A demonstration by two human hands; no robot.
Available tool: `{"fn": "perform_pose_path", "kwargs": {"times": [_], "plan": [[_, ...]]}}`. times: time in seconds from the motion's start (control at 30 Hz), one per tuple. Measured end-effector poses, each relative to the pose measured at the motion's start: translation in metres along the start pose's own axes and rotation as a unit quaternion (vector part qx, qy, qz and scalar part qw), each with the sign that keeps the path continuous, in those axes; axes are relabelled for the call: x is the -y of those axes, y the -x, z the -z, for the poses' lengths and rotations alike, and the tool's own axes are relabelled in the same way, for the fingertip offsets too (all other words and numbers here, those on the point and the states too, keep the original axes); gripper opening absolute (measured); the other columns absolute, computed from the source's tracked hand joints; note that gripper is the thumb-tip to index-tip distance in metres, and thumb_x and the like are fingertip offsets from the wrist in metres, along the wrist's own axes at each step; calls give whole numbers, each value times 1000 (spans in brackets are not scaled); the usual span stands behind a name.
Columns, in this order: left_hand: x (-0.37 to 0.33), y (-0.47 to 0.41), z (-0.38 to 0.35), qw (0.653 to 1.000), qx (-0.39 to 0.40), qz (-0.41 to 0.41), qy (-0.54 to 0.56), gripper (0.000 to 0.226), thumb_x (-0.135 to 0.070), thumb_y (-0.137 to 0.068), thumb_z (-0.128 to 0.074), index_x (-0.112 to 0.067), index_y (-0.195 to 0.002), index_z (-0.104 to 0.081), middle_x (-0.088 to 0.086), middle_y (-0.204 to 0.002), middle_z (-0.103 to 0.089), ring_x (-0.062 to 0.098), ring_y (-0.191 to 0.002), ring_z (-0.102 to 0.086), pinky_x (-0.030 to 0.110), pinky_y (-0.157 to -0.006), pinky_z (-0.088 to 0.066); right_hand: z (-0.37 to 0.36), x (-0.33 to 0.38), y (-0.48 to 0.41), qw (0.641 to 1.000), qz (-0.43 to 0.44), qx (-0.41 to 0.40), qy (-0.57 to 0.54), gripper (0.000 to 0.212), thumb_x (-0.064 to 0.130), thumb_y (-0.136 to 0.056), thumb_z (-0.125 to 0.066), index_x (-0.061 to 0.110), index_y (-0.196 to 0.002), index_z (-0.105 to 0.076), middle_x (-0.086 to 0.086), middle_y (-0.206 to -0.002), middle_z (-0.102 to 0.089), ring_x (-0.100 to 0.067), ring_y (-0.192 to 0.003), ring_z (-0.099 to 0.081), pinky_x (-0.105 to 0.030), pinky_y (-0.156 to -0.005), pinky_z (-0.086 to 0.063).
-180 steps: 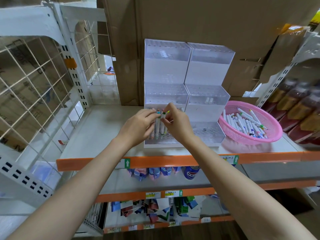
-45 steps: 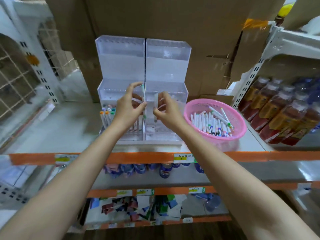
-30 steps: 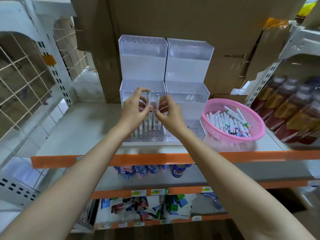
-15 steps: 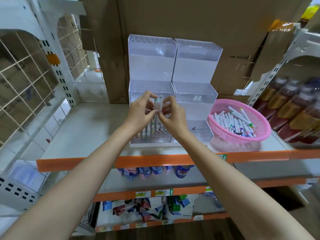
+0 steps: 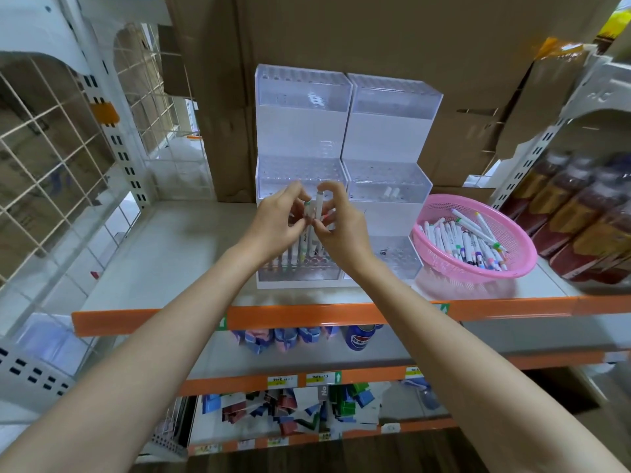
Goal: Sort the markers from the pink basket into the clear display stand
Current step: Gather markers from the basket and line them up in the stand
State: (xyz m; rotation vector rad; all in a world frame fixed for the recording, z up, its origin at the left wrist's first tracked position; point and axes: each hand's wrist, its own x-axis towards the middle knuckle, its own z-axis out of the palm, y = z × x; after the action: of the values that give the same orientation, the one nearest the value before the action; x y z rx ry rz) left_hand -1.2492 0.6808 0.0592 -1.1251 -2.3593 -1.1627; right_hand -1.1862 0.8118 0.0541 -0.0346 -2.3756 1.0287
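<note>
A clear stepped display stand [image 5: 345, 107] stands on the shelf against cardboard boxes. Several markers [image 5: 300, 256] stand upright in its lowest left tier. My left hand [image 5: 278, 221] pinches a green-capped marker [image 5: 308, 211] upright over that tier. Beside it, my right hand [image 5: 341, 225] holds a white-capped marker [image 5: 319, 206], also upright. The two hands nearly touch. The pink basket [image 5: 512, 247] with several loose markers [image 5: 467, 238] sits to the right of the stand. Two marker caps [image 5: 392, 192] show in the middle right tier.
The shelf has an orange front edge [image 5: 273, 315]. Bottles [image 5: 580, 216] line the right side. A white wire grid [image 5: 51, 148] closes the left. Bare shelf surface [image 5: 177, 254] lies left of the stand. Lower shelves hold packets and a can [image 5: 358, 337].
Over the last second both hands stayed together over the lower left tier with a marker each. Six seconds ago they were placing markers in the same tier.
</note>
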Motion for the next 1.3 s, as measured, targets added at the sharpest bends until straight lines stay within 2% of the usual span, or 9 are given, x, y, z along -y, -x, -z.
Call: {"fn": "perform_pose_path", "kwargs": {"times": [0.07, 0.23, 0.43, 0.53, 0.6, 0.67, 0.83, 1.13, 1.3], "plan": [[1, 1, -1, 1000, 6, -10, -9, 19, -3, -84, -64, -6, -97, -51, 6, -85, -62, 21, -77, -62, 36, -70, -54, 0, 0, -1, 1000, 3, 0, 2, 45, 0, -83, -65, 17, -120, -45, 19, -73, -50, -19, -66, -59, -38, -62, -53], [4, 3, -3, 999, -4, -22, -39, 14, -8, -86, -64, -9, -93, -52, 6, -85, -61, 21, -79, -59, 38, -70, -51, 1, -2, -1, 1000, 2, 2, 15, 44, 2, -84, -65, 16, -121, -45, 19, -73, -49, -20, -68, -60, -37, -63, -51], [4, 3, 0, 999, -25, -4, -27, 16, -12, -84, -66, -12, -86, -51, 2, -82, -63, 18, -79, -62, 40, -69, -52, 0, -5, 0, 1000, 10, 6, 27, 40, 5, -87, -64, 18, -119, -44, 10, -77, -53, -22, -70, -61, -40, -64, -53], [5, 2, 1, 999, -27, 1, -21, 15, -12, -82, -68, -11, -86, -53, 1, -81, -65, 18, -78, -63, 39, -69, -51, -1, -7, 1, 999, 15, 10, 28, 37, 5, -87, -63, 17, -118, -46, -1, -82, -57, -23, -69, -59, -41, -65, -53], [8, 2, 0, 999, -26, 2, -28, 15, -12, -82, -68, -10, -86, -54, 1, -81, -65, 19, -78, -62, 38, -68, -51, -2, -7, 1, 999, 19, 13, 29, 36, 6, -88, -62, 16, -118, -46, 4, -80, -53, -23, -68, -58, -41, -65, -52], [11, 3, -1, 999, -19, -7, -47, 14, -12, -81, -68, -11, -86, -55, 1, -80, -63, 19, -77, -59, 37, -67, -49, -2, -7, 1, 999, 20, 14, 31, 34, 7, -89, -61, 15, -118, -46, 7, -78, -50, -23, -68, -57, -40, -65, -51], [15, 9, -5, 994, 23, -43, -99, 16, -12, -78, -70, -16, -87, -57, -1, -85, -61, 21, -83, -52, 33, -67, -43, -2, -9, 1, 999, 18, 17, 37, 36, 4, -87, -59, 19, -116, -44, -3, -83, -56, -24, -66, -59, -43, -62, -53], [13, 13, -7, 984, 17, -79, -159, 20, -8, -70, -75, -9, -83, -60, 4, -85, -61, 27, -85, -52, 37, -75, -44, -3, -15, 3, 999, 21, 25, 40, 37, 5, -88, -61, 19, -116, -41, -7, -83, -58, -25, -66, -59, -44, -62, -53], [10, 18, -9, 973, 0, -94, -211, 24, -8, -66, -77, -7, -83, -60, 6, -85, -61, 29, -81, -57, 37, -69, -45, -2, -16, 2, 998, 22, 25, 44, 35, 5, -87, -62, 16, -115, -42, -7, -80, -58, -26, -67, -59, -45, -62, -53]]}}
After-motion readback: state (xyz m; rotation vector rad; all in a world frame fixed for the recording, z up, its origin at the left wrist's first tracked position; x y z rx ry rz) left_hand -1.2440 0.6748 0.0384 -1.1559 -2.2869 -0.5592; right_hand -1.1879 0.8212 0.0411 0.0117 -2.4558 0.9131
